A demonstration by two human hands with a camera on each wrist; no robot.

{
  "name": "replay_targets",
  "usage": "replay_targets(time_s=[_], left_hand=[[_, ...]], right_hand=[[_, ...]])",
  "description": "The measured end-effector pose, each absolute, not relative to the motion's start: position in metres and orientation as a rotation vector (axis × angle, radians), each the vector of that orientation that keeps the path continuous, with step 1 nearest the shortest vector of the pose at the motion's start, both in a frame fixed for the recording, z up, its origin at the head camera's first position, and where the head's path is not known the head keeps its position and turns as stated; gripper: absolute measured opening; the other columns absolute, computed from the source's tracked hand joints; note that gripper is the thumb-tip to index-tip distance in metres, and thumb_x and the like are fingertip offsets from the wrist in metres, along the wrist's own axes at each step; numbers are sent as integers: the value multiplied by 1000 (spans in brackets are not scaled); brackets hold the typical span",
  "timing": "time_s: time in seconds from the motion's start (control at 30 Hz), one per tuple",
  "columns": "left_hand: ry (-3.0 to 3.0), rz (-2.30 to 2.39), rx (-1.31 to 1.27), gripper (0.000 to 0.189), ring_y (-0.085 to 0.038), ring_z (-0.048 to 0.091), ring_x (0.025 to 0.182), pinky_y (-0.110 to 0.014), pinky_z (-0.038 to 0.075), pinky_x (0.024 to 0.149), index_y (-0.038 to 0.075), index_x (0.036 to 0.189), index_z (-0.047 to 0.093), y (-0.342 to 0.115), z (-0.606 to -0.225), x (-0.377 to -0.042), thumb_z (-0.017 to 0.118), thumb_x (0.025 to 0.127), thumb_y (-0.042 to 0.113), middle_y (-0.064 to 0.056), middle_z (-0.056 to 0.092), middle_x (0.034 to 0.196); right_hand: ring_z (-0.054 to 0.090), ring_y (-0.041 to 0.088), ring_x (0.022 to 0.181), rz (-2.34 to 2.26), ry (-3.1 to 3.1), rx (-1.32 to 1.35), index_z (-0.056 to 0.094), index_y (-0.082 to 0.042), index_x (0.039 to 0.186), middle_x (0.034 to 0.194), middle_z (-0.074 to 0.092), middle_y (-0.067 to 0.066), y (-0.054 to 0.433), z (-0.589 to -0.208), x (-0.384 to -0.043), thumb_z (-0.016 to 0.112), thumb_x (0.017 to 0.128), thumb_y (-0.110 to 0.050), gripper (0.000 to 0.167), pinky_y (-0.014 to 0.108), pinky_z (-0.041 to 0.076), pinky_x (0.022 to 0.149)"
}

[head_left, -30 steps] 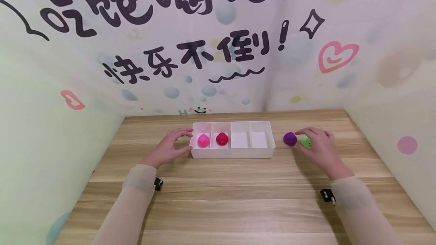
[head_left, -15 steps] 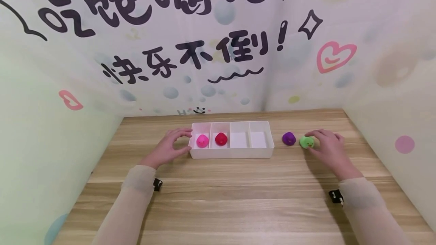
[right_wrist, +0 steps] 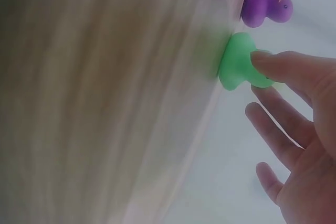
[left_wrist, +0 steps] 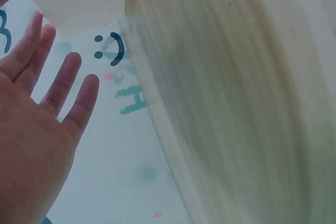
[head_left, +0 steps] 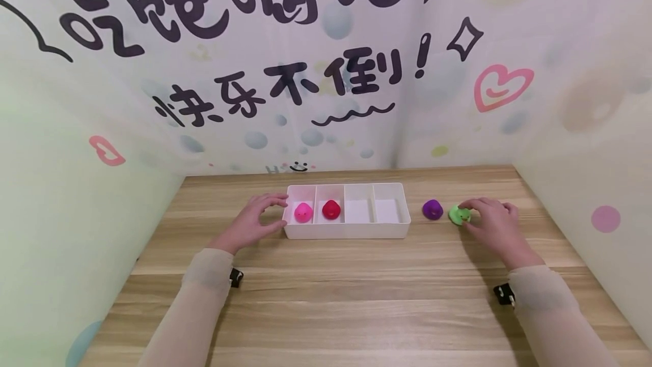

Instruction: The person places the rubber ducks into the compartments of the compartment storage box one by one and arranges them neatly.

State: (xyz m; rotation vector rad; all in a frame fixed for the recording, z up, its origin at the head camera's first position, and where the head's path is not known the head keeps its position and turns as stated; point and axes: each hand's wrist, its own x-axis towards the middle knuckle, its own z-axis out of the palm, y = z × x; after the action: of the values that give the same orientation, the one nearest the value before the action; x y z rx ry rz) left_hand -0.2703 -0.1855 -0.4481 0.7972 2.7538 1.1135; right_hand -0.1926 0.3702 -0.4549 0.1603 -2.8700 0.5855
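Note:
In the head view, my left hand (head_left: 251,222) touches the left end of a white divided box (head_left: 347,231), thumb near the front corner and fingers near the back. Its fingers look mostly straight in the left wrist view. A pink toy duck (head_left: 303,213) sits in the leftmost compartment, a red one (head_left: 331,209) in the compartment beside it. Right of the box, my right hand (head_left: 495,227) pinches a small green rubber duck (right_wrist: 239,62) by its head, between thumb and fingers. The duck is at the tabletop. A purple rubber duck (right_wrist: 257,4) stands just left of the green one.
The wood-grain table (head_left: 346,299) meets a printed back curtain (head_left: 229,146) and pale walls at both sides. The box's two right compartments (head_left: 359,203) hold nothing.
My right hand has moved right, from between the purple and green ducks to the green duck, and now has its head between thumb and fingers. My left hand stays at the box.

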Motion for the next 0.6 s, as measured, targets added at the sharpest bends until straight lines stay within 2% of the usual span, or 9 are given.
replay_targets(time_s=[0.37, 0.6], left_hand=[[2748, 1135, 799, 42, -35, 40, 144, -63, 38, 116, 8, 131, 65, -185, -448, -269, 78, 93, 22, -2, 52, 155], [2750, 1122, 794, 43, -35, 40, 144, -64, 35, 117, 9, 131, 64, -185, -448, -268, 78, 93, 24, -1, 52, 156]], right_hand=[[59, 46, 117, 596, -2856, 180, 72, -7, 116, 123, 70, 23, 363, -449, -194, 80, 86, -11, 31, 72, 24, 103], [62, 43, 112, 618, -2783, 227, 74, -10, 114, 115, 72, 20, 352, -437, -196, 82, 85, -12, 30, 71, 26, 100]])
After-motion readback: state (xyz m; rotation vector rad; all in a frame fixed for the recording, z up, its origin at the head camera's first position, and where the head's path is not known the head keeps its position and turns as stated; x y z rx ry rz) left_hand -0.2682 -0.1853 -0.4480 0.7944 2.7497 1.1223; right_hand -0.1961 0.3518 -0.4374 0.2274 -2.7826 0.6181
